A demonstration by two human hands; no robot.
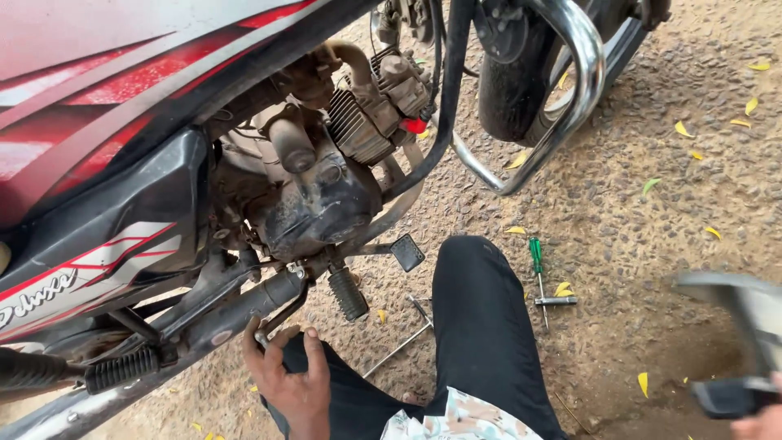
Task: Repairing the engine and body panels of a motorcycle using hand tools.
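Observation:
My left hand [289,379] reaches up under a red and black motorcycle. Its spread fingertips touch the underside of the dark frame bar [244,310], just left of the rubber footpeg [348,293]. Nothing shows in its grip. Only the edge of my right hand [762,424] appears at the bottom right corner. It grips a blurred grey and black part [733,342], held above the ground. My knee in black trousers [481,326] lies between the two hands.
The dirty engine [318,195] sits above the footpeg, with a square pedal [406,252] beside it. A chrome guard [570,90] and the front tyre [509,81] are at the top. On the gravel lie a green-handled screwdriver [536,257], a small socket bar [556,301] and a long metal rod tool [403,342].

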